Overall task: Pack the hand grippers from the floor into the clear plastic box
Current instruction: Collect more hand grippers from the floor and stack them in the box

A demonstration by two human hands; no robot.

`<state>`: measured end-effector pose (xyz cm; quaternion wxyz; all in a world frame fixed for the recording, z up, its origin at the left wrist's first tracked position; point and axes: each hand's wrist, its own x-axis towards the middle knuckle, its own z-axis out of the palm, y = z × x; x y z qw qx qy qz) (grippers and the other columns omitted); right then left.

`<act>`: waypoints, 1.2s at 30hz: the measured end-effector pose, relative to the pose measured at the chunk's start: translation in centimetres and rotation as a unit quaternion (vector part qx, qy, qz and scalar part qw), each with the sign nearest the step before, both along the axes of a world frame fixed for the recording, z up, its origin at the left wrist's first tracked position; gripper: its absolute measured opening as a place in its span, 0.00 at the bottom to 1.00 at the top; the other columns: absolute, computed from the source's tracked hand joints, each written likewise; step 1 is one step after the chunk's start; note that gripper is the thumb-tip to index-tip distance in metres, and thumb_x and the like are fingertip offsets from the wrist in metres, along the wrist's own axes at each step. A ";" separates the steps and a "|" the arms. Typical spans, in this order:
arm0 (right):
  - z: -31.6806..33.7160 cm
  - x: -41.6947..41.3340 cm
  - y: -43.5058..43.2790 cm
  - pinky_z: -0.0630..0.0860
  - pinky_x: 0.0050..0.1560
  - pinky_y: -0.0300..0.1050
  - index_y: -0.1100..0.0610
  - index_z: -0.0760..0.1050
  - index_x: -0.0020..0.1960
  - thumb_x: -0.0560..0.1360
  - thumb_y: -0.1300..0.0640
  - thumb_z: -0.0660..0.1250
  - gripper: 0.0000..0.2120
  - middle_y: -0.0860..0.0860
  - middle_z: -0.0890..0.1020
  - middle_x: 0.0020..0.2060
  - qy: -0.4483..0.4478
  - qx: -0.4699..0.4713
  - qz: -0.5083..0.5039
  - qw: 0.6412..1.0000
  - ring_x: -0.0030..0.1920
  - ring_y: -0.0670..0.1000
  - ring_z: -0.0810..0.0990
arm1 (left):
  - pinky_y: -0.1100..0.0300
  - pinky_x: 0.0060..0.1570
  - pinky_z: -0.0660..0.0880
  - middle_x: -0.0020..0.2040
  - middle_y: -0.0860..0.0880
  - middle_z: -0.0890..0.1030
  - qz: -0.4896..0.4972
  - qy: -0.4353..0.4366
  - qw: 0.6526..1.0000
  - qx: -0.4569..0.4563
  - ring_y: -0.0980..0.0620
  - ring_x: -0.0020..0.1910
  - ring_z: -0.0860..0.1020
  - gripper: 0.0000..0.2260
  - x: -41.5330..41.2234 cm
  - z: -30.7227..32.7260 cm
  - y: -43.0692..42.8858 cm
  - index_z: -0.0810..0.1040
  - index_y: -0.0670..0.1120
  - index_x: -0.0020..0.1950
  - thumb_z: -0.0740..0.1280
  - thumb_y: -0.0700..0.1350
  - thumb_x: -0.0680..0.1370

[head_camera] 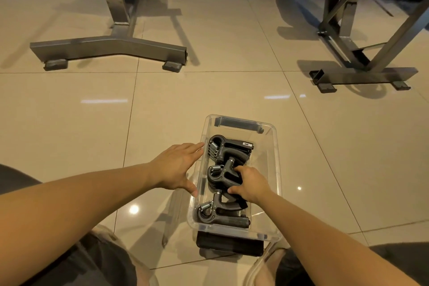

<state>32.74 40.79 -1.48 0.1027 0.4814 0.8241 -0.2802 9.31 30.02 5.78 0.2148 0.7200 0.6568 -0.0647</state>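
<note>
A clear plastic box (275, 165) stands on the tiled floor in front of me. Inside lie three black hand grippers with steel springs: one at the far end (229, 147), one in the middle (222, 175), one at the near end (220, 213). My right hand (251, 184) is inside the box, its fingers closed around the handles of the middle hand gripper. My left hand (178, 166) rests flat against the box's left wall from outside, fingers spread.
Two grey metal equipment frames stand on the floor beyond the box, one at the upper left (111, 46) and one at the upper right (362, 74). A black clip (229, 242) hangs at the box's near end. My knees frame the bottom of the view.
</note>
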 end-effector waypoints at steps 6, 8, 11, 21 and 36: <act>3.0 -0.8 -1.7 0.76 0.62 0.50 0.56 0.74 0.69 0.69 0.44 0.78 0.33 0.52 0.79 0.63 0.086 0.047 -0.095 0.991 0.61 0.54 0.78 | 0.51 0.78 0.57 0.83 0.48 0.52 0.066 -0.042 0.997 0.004 0.46 0.81 0.54 0.53 -0.2 1.2 -1.3 0.55 0.48 0.82 0.75 0.69 0.67; 4.7 -1.7 -2.4 0.77 0.60 0.49 0.58 0.75 0.67 0.71 0.47 0.77 0.29 0.52 0.81 0.61 0.140 0.045 -0.129 0.981 0.60 0.54 0.80 | 0.50 0.77 0.60 0.83 0.48 0.56 0.096 -0.053 0.994 0.011 0.46 0.80 0.58 0.50 -0.7 2.1 -2.0 0.58 0.49 0.82 0.75 0.67 0.68; 7.6 -3.4 -4.3 0.78 0.61 0.51 0.55 0.77 0.64 0.72 0.48 0.77 0.25 0.50 0.82 0.59 0.210 0.041 -0.173 0.961 0.58 0.52 0.80 | 0.50 0.70 0.69 0.77 0.49 0.66 0.146 -0.066 0.987 0.024 0.47 0.73 0.69 0.40 -1.5 3.8 -3.7 0.67 0.49 0.78 0.75 0.63 0.71; 19.0 -13.0 -16.3 0.75 0.45 0.37 0.54 0.81 0.56 0.75 0.52 0.75 0.13 0.47 0.83 0.48 0.336 0.032 -0.086 0.937 0.49 0.46 0.81 | 0.54 0.59 0.79 0.57 0.50 0.83 0.311 -0.220 0.921 0.076 0.52 0.54 0.81 0.22 -6.5 12.1 -17.2 0.81 0.46 0.63 0.76 0.56 0.74; 26.2 -31.6 -39.4 0.80 0.59 0.54 0.58 0.80 0.61 0.74 0.55 0.76 0.16 0.53 0.82 0.55 0.400 -0.027 0.080 0.913 0.54 0.52 0.80 | 0.61 0.49 0.76 0.53 0.51 0.83 0.415 -0.136 0.885 0.159 0.54 0.52 0.81 0.14 -21.3 23.3 -46.5 0.83 0.47 0.58 0.74 0.53 0.77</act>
